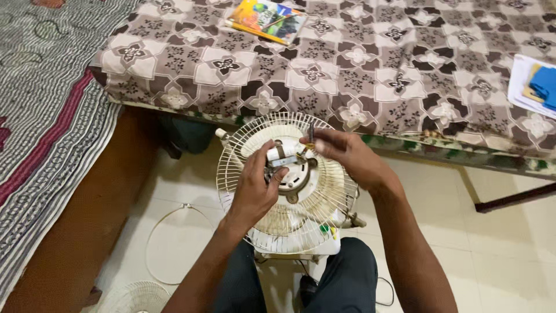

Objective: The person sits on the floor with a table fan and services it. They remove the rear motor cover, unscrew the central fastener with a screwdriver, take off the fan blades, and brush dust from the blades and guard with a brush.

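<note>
Pale tiled floor [509, 255] near patterned bed [347, 64]: left hand [255, 185] gripping stiff, light fan guard [288, 182] hub, right hand [341, 152] pinching screwdriver [310, 134]; wires probably bendable, better held by hub.

The single head view looks steeply down from close above a fan [288, 184] on the floor [498, 255], bed [370, 64] beyond.

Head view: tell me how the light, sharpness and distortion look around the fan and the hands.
Head view: soft, even indoor light, no hard glare; the fan guard and both hands, left hand and right hand, read fairly sharp; the thin tool in the right hand is slightly blurred; faint shadow under the bed; wide-angle bending shows toward the edges.
</note>
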